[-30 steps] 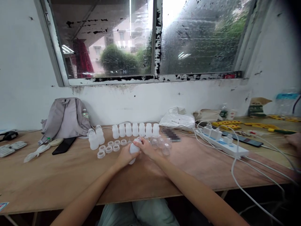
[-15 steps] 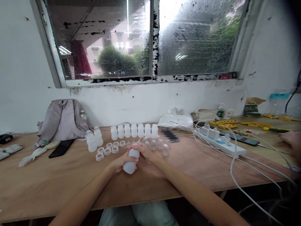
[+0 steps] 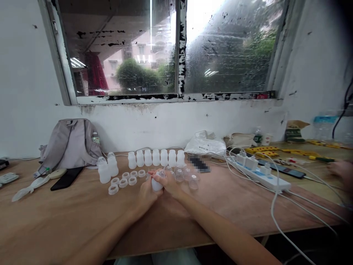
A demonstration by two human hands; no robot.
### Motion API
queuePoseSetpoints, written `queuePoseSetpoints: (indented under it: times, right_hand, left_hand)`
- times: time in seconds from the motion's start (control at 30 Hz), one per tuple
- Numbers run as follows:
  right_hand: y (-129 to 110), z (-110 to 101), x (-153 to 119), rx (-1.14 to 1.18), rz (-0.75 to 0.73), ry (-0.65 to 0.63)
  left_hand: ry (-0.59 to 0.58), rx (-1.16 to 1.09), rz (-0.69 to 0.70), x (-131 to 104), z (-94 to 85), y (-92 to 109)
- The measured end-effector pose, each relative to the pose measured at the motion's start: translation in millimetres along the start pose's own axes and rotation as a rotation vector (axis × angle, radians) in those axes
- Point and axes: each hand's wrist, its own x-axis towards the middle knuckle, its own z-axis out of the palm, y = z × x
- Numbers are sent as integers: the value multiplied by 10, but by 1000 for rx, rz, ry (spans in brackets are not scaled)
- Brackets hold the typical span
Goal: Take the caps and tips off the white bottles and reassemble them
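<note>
A white baby bottle (image 3: 156, 185) is between my two hands above the middle of the table. My left hand (image 3: 148, 190) is wrapped round its body. My right hand (image 3: 170, 183) closes on the upper part, where a clear nipple shows; the fingers hide much of the bottle. White bottle bodies (image 3: 156, 157) stand in a row behind my hands. Ring collars (image 3: 123, 182) lie in rows left of them. Clear dome caps (image 3: 179, 175) are on the right, close to my right hand. Two bottles with clear caps (image 3: 104, 173) stand upright at the left.
A grey backpack (image 3: 73, 143), a black phone (image 3: 66, 179) and a plastic pouch (image 3: 30, 188) lie left. Right are a white bag (image 3: 205, 144), a power strip (image 3: 261, 177) with loose cables, and another person's hand (image 3: 340, 170). The table's front edge (image 3: 209, 246) is near.
The bottle has tipped from pointing its base toward me to more upright, with my left hand now covering more of it. The camera view has shifted slightly.
</note>
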Motion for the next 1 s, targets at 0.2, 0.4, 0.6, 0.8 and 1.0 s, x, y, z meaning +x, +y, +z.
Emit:
queuePoseSetpoints:
  times: [0.2, 0.4, 0.6, 0.8, 1.0]
  right_hand:
    - [56, 59, -55, -28, 9, 60]
    - [69, 103, -92, -96, 46, 140]
    - [103, 144, -114, -119, 80, 200]
    - [190, 192, -106, -66, 54, 316]
    - [17, -66, 56, -285, 146, -2]
  left_hand:
    - [-17, -4, 25, -30, -7, -28]
    - [-12, -28, 76, -40, 49, -97]
    - [-12, 5, 79, -38, 61, -128]
    - [-19, 20, 67, -46, 62, -130]
    - [40, 20, -18, 41, 95, -193]
